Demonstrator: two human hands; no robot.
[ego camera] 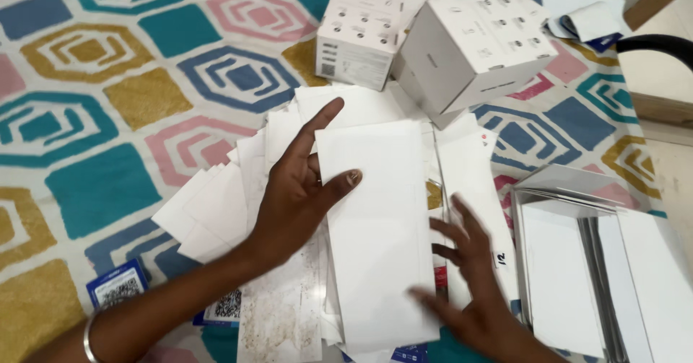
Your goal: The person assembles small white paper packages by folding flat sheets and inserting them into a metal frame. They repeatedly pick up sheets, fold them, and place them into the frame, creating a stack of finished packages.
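Observation:
My left hand [296, 190] rests on a spread of white paper sheets [238, 190], its thumb pressing the left edge of a tall white sheet [379, 240] that lies on top of the pile. Its index finger points up and to the right. My right hand [469, 276] lies flat at the lower right edge of that same sheet, fingers spread and slightly blurred. Neither hand grips anything. A silver bangle [90, 338] circles my left wrist.
Two white cardboard boxes [364, 35] [473, 45] stand at the back on a patterned rug [101, 117]. A stack of white and grey folders [599, 262] lies at right. Small blue-edged cards [115, 287] lie at lower left. More papers [585, 13] sit at the far right.

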